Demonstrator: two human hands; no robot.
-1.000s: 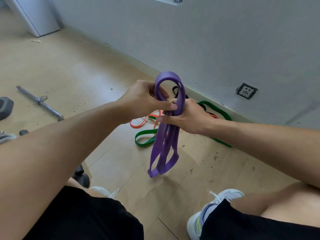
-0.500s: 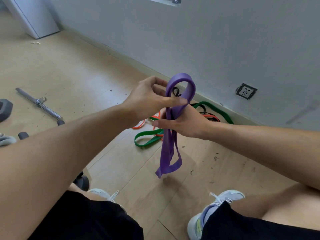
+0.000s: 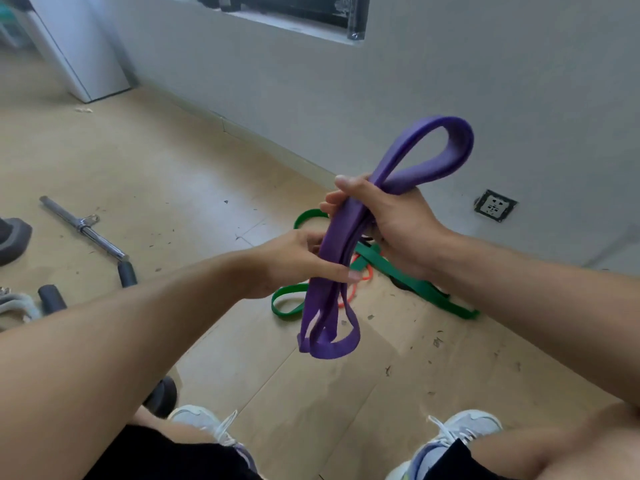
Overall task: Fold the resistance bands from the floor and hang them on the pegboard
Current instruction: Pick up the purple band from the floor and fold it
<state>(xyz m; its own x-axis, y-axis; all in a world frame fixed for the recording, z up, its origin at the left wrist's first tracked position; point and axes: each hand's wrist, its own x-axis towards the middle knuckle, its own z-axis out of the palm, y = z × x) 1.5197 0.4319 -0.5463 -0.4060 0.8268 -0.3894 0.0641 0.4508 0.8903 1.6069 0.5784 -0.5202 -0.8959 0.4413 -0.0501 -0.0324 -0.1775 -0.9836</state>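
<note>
A purple resistance band (image 3: pixel 346 237), folded into several layers, hangs in the air in front of me. My right hand (image 3: pixel 391 220) grips the bundle near its upper part, and a loop sticks up to the right above the fist. My left hand (image 3: pixel 298 261) pinches the layers lower down with thumb and fingers. The bottom loops dangle below both hands. On the floor behind lie a green band (image 3: pixel 412 282) and an orange band (image 3: pixel 360 285), partly hidden by the purple one and my hands.
A metal bar with a dark grip (image 3: pixel 86 230) and a grey weight (image 3: pixel 14 237) lie on the wooden floor at the left. A grey wall with a socket (image 3: pixel 495 205) runs behind. My two shoes (image 3: pixel 464 431) stand at the bottom.
My right hand has risen and tilted the top loop over to the right. My left hand slid down from the top loop to the middle of the bundle. The view tipped up.
</note>
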